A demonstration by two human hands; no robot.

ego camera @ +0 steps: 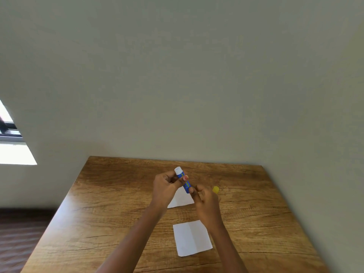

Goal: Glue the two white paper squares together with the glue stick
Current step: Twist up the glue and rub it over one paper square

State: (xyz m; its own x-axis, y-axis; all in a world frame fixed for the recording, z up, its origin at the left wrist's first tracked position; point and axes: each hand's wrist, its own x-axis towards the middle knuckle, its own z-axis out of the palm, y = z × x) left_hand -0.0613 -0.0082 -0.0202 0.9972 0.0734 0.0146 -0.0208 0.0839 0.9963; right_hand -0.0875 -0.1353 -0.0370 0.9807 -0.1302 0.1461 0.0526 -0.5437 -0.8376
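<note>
My left hand [165, 186] pinches the glue stick [186, 186] near its white tip, which points to 11 o'clock. My right hand [204, 200] grips its lower end, above the far paper square [182, 199]. The near paper square [192, 238] lies apart at 6 o'clock, the yellow cap [215, 189] at 3 o'clock; bare table [118, 203] extends to the 9 o'clock edge.

Glue stick [184, 182] label print too blurred; no legible text.
</note>
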